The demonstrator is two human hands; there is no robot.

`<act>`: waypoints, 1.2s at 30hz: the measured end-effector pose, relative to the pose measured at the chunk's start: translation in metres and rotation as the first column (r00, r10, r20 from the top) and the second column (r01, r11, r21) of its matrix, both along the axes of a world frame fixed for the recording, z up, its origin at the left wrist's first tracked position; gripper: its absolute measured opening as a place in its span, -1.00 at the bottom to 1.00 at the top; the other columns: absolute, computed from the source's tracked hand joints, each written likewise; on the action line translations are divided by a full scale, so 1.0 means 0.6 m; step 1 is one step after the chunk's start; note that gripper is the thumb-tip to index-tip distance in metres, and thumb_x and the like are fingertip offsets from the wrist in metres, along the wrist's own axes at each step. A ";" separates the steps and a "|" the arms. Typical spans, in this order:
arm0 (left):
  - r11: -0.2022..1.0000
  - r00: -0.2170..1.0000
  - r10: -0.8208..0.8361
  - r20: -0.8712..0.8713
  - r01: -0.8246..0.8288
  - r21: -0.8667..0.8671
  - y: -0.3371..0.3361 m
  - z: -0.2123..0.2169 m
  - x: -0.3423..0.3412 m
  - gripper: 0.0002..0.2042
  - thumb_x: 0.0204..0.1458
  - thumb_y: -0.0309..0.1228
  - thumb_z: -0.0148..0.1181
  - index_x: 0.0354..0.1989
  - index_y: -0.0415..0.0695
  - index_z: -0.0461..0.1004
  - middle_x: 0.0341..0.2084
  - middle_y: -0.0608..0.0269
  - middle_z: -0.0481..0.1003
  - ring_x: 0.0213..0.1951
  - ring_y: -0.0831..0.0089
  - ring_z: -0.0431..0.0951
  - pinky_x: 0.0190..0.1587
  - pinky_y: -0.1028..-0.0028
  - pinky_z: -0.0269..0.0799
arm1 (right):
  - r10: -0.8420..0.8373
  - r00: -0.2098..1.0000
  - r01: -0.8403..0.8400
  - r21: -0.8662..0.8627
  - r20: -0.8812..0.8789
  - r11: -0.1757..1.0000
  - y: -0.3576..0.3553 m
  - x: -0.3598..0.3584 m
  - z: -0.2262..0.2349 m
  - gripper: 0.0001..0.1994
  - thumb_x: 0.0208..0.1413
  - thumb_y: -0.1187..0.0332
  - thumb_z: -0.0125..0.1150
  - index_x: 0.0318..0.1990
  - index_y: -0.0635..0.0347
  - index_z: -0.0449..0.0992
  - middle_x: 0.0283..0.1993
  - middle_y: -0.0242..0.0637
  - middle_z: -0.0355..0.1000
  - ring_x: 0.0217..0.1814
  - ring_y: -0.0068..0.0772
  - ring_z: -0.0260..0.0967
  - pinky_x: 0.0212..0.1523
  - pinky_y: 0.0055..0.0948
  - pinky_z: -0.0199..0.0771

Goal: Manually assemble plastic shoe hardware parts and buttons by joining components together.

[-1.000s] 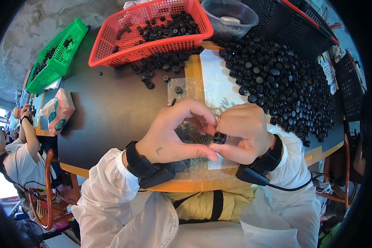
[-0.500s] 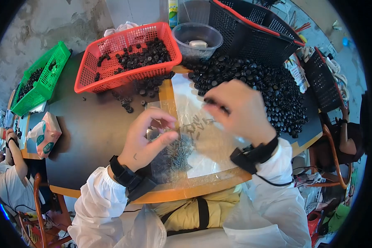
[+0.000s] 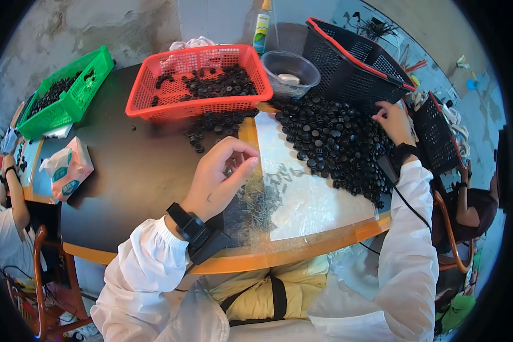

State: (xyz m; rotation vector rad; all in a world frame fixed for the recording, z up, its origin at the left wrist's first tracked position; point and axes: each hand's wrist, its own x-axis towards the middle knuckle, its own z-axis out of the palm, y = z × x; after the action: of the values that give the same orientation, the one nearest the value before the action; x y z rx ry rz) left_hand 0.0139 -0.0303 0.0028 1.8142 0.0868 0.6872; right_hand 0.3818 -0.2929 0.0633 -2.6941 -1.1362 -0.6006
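My left hand (image 3: 225, 174) hovers over the near middle of the table, its fingers curled toward the thumb. Something small shows inside the curl, too unclear to name. Just below it lies a heap of thin metal screws or pins (image 3: 259, 206), with a few loose ones spread over a white sheet (image 3: 308, 211). Far to the right, my right hand (image 3: 394, 122) is beside the black basket with a red rim (image 3: 347, 71), thumb and forefinger apart and nothing visible between them. Under and left of it spreads a big pile of round black caps (image 3: 336, 139).
A red basket (image 3: 199, 105) of black parts stands at the back, more parts before it. Beside it are a clear tub (image 3: 290, 74) and a spray bottle (image 3: 261, 28). Leftward sit a green basket (image 3: 68, 97) and a tissue pack (image 3: 68, 171). People sit at both sides.
My right hand has moved from above the white sheet, where it held dark pieces, out right to the black basket. The dark pieces no longer show in it. My left hand stays curled.
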 end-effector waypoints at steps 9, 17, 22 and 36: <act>0.766 0.987 -0.155 0.036 0.098 0.635 0.001 -0.012 0.001 -0.87 -0.03 -0.35 0.30 -0.32 -0.03 0.51 -0.39 0.29 0.41 -0.27 0.29 0.42 -0.21 0.37 0.36 | 0.590 0.794 -0.583 0.094 -0.143 0.807 0.197 -0.244 0.053 -0.82 0.03 0.41 0.22 -0.19 0.16 0.59 -0.28 -0.16 0.53 -0.19 -0.14 0.48 -0.12 -0.31 0.46; 0.705 0.990 -0.033 0.139 -0.076 0.706 0.054 -0.014 0.007 -0.90 -0.11 -0.45 0.32 -0.41 -0.07 0.53 -0.52 0.29 0.40 -0.40 0.27 0.41 -0.32 0.35 0.35 | 0.795 0.597 -0.798 0.025 -0.111 0.603 0.342 -0.268 -0.082 -0.72 -0.04 0.42 0.23 -0.12 0.21 0.51 -0.21 -0.14 0.47 -0.12 -0.07 0.44 -0.10 -0.20 0.44; 0.759 0.988 -0.032 0.148 -0.072 0.647 0.061 -0.008 0.010 -0.92 -0.10 -0.46 0.30 -0.42 -0.09 0.54 -0.49 0.30 0.42 -0.38 0.28 0.43 -0.31 0.35 0.38 | 0.761 0.625 -0.777 -0.039 -0.177 0.629 0.348 -0.271 -0.073 -0.78 -0.08 0.42 0.26 -0.22 0.20 0.51 -0.29 -0.14 0.44 -0.15 -0.04 0.42 -0.14 -0.18 0.42; 0.719 0.993 -0.110 -0.053 0.116 0.686 0.033 -0.034 0.026 -0.90 -0.08 -0.39 0.24 -0.37 -0.04 0.55 -0.39 0.32 0.43 -0.24 0.25 0.44 -0.17 0.30 0.40 | 0.666 0.496 -0.437 0.502 -0.557 0.746 0.214 -0.327 -0.050 -0.71 0.04 0.52 0.26 -0.05 0.26 0.49 -0.32 -0.31 0.53 -0.33 -0.59 0.47 -0.31 -0.53 0.52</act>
State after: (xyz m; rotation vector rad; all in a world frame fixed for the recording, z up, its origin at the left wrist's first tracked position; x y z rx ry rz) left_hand 0.0294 -0.0103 -0.0176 2.5173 -0.3215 0.6698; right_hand 0.1855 -0.1645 0.0333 -1.7844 -1.3957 0.3601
